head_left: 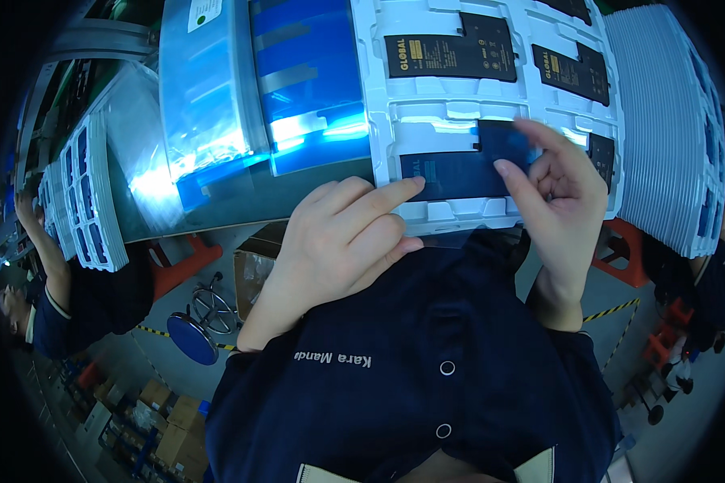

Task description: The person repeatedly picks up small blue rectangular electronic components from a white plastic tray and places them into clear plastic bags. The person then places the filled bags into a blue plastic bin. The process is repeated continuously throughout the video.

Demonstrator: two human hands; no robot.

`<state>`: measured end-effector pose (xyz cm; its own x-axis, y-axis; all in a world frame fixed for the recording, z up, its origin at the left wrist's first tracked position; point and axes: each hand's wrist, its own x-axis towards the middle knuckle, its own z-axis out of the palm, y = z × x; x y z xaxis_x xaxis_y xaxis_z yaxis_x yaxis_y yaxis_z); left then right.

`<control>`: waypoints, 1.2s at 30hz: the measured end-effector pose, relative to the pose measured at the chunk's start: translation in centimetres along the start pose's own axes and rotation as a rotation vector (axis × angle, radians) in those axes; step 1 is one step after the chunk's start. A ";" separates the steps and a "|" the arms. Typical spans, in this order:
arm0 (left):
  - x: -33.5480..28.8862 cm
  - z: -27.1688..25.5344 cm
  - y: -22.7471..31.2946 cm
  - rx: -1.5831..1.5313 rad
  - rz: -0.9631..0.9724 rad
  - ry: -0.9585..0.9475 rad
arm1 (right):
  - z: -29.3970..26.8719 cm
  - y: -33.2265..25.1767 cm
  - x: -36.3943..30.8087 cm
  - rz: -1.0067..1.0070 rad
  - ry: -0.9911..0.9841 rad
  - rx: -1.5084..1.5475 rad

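A flat black battery (451, 175) with a stepped outline lies in the nearest pocket of the white plastic tray (447, 110). It looks bluer and its print fainter than on its neighbours, as if under clear film. My left hand (342, 233) stretches its index finger onto the battery's left end. Its other fingers are curled with the thumb below, and what they may hold is hidden. Over the battery's right end is my right hand (564, 181), thumb and index finger apart, the rest bent. Near the left thumb, a dark see-through edge (455, 239) shows past the tray.
More batteries (451, 56) lie in the tray's other pockets. Stacked trays (660, 121) stand at the right, others (89, 189) at the left. Blue film sheets (310, 88) and a clear-wrapped pack (205, 97) lie left of the tray. A person (65, 298) works at the far left.
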<state>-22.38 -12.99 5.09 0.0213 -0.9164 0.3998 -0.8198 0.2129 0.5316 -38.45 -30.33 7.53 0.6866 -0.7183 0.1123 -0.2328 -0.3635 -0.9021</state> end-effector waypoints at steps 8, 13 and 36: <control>2.2 -1.5 1.5 -0.460 0.025 0.189 | -2.7 0.8 -1.3 -0.321 -0.419 0.390; 4.0 -1.0 1.5 -0.961 -0.064 0.034 | -3.3 0.4 -2.1 -0.560 -0.271 0.166; 7.9 4.2 4.4 -0.762 -0.285 0.161 | -7.5 3.2 -2.6 -0.112 -0.088 0.433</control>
<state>-28.21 -20.70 7.45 0.2989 -0.9224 0.2446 -0.1595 0.2044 0.9658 -46.10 -34.09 7.51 0.7517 -0.6285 0.1999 0.1427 -0.1410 -0.9797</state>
